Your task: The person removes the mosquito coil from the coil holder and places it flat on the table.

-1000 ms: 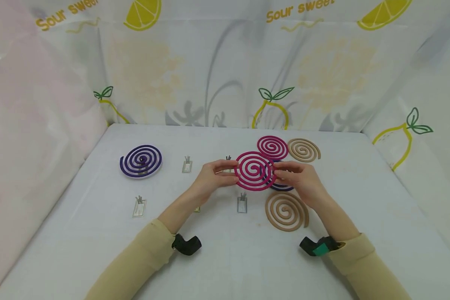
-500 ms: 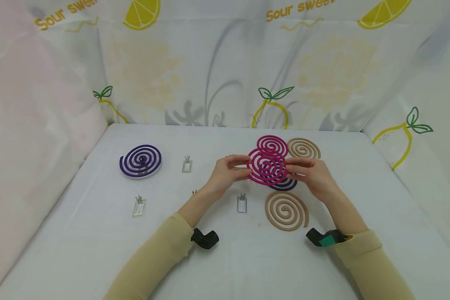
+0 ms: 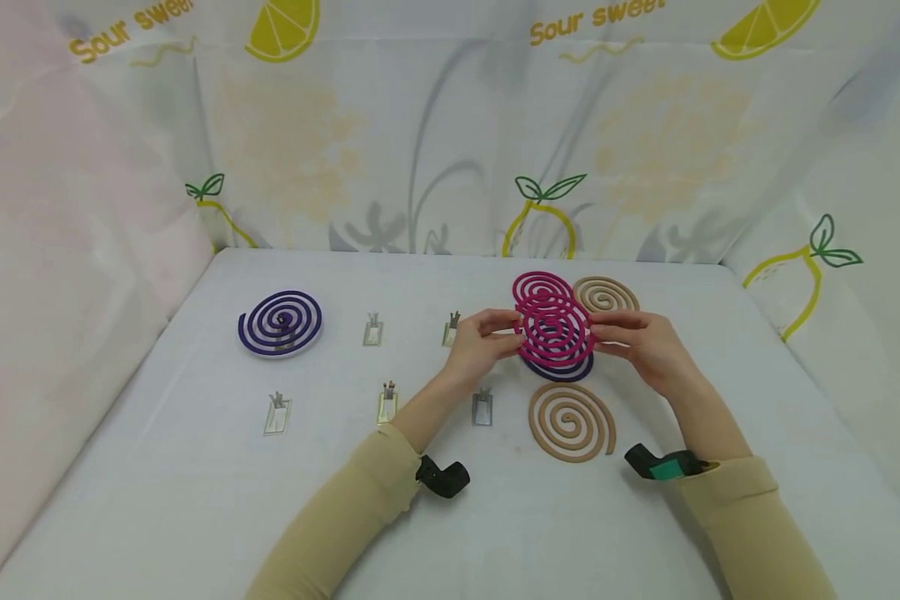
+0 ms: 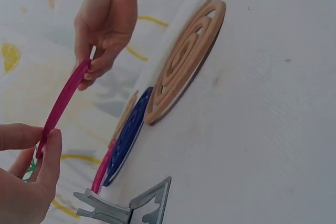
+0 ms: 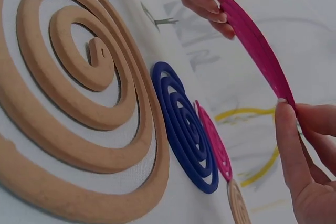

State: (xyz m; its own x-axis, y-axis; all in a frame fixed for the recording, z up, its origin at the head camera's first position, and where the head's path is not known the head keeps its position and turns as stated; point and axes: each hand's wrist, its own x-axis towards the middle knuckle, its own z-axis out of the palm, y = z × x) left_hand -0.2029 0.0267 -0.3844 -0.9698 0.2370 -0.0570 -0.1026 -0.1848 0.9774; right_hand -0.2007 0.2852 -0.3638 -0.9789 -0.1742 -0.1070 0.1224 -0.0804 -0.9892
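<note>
Pinching the raised magenta coil (image 5: 262,51), left hand (image 3: 480,347) grips its nine o'clock, right hand (image 3: 648,347) three o'clock; tan coil (image 3: 568,420) lies toward six.

Lemon-printed cloth backdrop (image 3: 390,100), smooth white tabletop (image 3: 540,533)

Head view looks down — nearer wrist views share the held coil (image 5: 257,48).

pink coils (image 3: 551,327): 2 | purple coils (image 3: 283,320): 2 | tan coils (image 3: 567,418): 2 | metal stands (image 3: 372,333): 6
</note>
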